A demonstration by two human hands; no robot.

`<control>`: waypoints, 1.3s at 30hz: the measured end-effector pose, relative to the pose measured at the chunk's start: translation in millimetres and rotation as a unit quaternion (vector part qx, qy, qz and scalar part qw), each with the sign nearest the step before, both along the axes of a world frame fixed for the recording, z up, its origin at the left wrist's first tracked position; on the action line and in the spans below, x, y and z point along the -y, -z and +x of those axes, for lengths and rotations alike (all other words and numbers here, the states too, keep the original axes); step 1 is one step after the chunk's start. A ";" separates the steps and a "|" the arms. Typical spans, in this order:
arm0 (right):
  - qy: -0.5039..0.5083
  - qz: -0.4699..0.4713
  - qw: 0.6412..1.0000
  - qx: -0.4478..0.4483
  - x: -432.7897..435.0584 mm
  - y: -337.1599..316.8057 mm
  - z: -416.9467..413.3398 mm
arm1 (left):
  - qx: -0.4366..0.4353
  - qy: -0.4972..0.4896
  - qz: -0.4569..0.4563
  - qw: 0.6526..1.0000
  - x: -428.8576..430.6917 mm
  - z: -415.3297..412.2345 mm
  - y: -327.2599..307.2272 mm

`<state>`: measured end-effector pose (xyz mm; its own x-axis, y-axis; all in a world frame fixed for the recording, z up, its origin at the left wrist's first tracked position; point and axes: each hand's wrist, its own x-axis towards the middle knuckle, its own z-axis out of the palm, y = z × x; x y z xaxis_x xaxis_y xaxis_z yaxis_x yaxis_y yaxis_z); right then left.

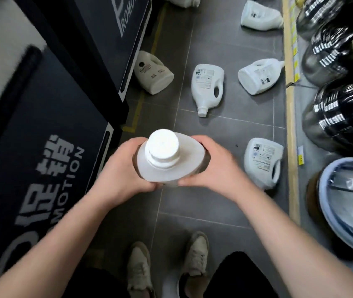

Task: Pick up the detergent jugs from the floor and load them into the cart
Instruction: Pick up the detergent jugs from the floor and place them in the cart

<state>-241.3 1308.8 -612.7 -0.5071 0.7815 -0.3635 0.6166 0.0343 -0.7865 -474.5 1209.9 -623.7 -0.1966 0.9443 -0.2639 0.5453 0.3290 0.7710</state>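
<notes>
Your left hand point(121, 168) and right hand point(214, 166) clasp the white plastic detergent jug point(184, 160) from both sides, fingers curled round its body, cap towards you. A second white jug point(261, 162) lies on the grey tiled floor point(192, 211) just right of your right hand.

Grey tiled floor point(192, 211); black lettered display bins point(42, 125) left of my left hand point(119, 168), wood-edged shelving point(290, 104) right of my right hand point(216, 166).
</notes>
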 end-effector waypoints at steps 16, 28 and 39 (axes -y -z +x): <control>0.049 0.156 0.979 -0.120 78.2 -429.9 45.1 | 0.063 0.014 0.128 0.990 58.7 28.4 -447.0; 0.055 0.222 0.946 -0.228 106.9 -533.4 38.0 | 0.153 0.019 0.253 0.955 92.9 22.9 -531.7; -0.079 0.190 0.932 -0.298 103.3 -538.9 5.3 | 0.115 -0.088 0.266 0.953 141.4 13.4 -537.4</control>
<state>-236.0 1205.5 -73.8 -0.6500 0.6947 0.3080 0.0378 0.4345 -0.8999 -461.2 1068.6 -86.3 -0.3589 0.9143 0.1880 0.3140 -0.0714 0.9467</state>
